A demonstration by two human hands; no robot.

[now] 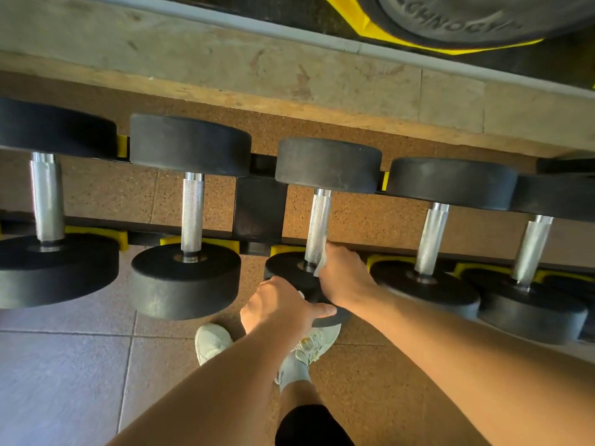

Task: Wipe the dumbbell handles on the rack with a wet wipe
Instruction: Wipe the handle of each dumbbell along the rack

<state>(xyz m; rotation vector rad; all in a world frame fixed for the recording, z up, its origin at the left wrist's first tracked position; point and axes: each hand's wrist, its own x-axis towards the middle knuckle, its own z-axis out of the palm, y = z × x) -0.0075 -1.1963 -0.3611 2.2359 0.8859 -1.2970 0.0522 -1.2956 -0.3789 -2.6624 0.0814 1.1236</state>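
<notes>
Floor of speckled cork-brown matting (370,217), giving way to grey tiles (64,365) nearest me; a worn concrete ledge (257,75) runs along the far side, and beyond it lies one large black weight plate (483,17) on yellow. A black rack (259,210) with yellow saddles (222,244) crosses the view and carries five dumbbells side by side, each with two black round heads and one knurled steel handle pointing toward me.

From my left: first dumbbell (46,201), second dumbbell (192,214), third dumbbell (328,164), fourth dumbbell (431,239), fifth dumbbell (531,249). A further dark head shows at the far right edge, too cut off to count as a sixth.

My right hand (346,275) curls its grip round the near end of the third handle (318,223), with one white wet wipe (322,263) pinched between fingers and steel; only a crumpled edge of the wipe shows, just above the near head (289,272). My left hand (280,305) holds the rim of that same near head, thumb (323,310) laid along its edge, fingers wrapped over the top. Both forearms reach in from the bottom of the frame.

Below my hands, two pale trainers (211,341) stand on the floor, the right one partly hidden under the dumbbell head, with one white sock (294,371) and the hem of dark shorts (309,426) visible.
</notes>
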